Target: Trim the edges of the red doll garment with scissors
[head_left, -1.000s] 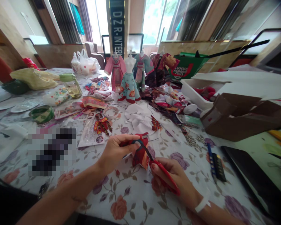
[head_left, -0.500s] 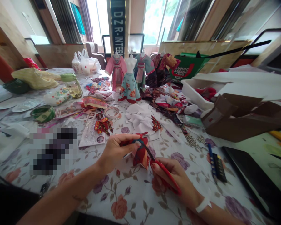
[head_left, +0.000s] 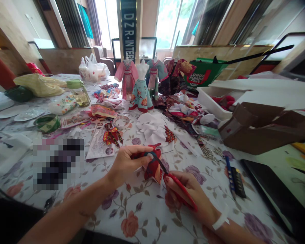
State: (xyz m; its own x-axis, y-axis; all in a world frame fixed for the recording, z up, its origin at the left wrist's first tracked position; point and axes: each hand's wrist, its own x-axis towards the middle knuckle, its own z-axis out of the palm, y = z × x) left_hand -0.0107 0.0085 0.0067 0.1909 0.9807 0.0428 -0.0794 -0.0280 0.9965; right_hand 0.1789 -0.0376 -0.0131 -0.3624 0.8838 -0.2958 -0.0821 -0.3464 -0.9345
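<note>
I see the left hand [head_left: 123, 164] pinching the red cloth [head_left: 152, 171] in its fingers. The right hand [head_left: 199, 196] grips scissors [head_left: 165, 170] that slant up-left to the cloth, maybe touching it.

On the wrist of the right hand [head_left: 193, 187] there is worn a white band [head_left: 220, 220], which is narrow and flat like a strip, and its short end stands out at one side. From the band toward the fingertips, the thumbnail [head_left: 167, 180] shows a reddish spot, too blurred to tell if it is polish. Behind the band, the right forearm [head_left: 240, 234] is bare. Well to the left of the band, the left hand [head_left: 128, 162] and left forearm [head_left: 73, 208] are also bare, and this forearm carries a faint dark mark [head_left: 84, 214], too small to read
</note>
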